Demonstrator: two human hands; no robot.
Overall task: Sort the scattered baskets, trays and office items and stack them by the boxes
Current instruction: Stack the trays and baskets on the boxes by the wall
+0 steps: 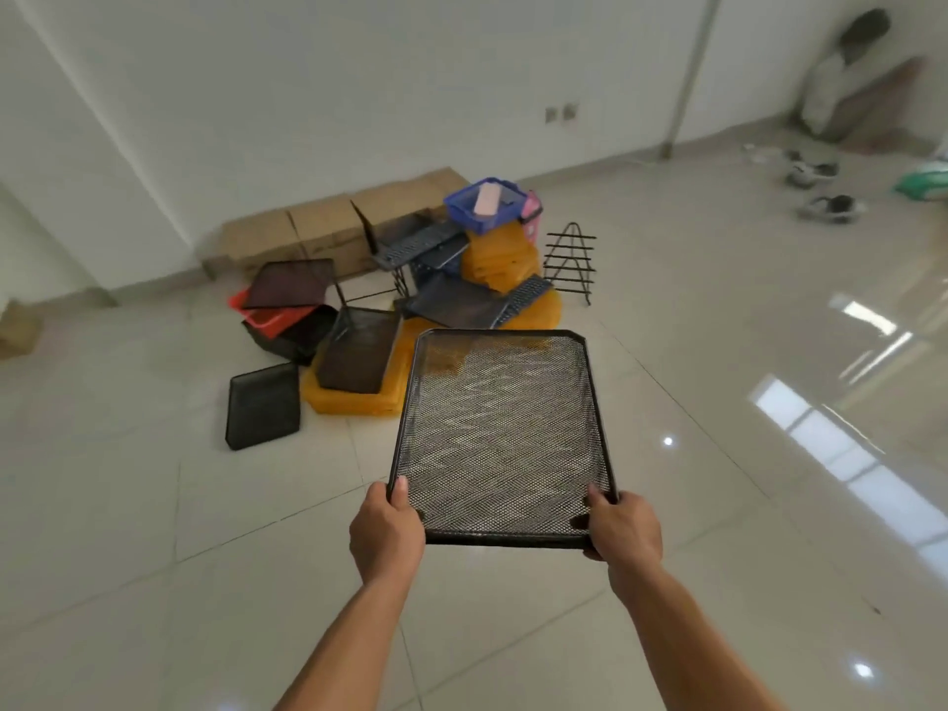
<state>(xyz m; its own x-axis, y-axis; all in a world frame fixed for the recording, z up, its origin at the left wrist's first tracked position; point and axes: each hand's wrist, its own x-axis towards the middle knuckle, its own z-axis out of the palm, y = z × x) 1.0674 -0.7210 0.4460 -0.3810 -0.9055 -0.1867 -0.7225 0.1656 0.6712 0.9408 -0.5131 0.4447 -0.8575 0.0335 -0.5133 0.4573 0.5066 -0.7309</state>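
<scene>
I hold a black mesh tray flat in the air in front of me. My left hand grips its near left corner and my right hand grips its near right corner, thumbs on top. Beyond it lies a heap on the floor: another black mesh tray, yellow trays, a red basket, a blue basket on top, a pink basket and dark trays. Cardboard boxes line the wall behind the heap.
A black wire file rack stands right of the heap. A person crouches in the far right corner, with shoes and small items on the floor near them. A small box sits at the left edge. Glossy tiled floor surrounds me.
</scene>
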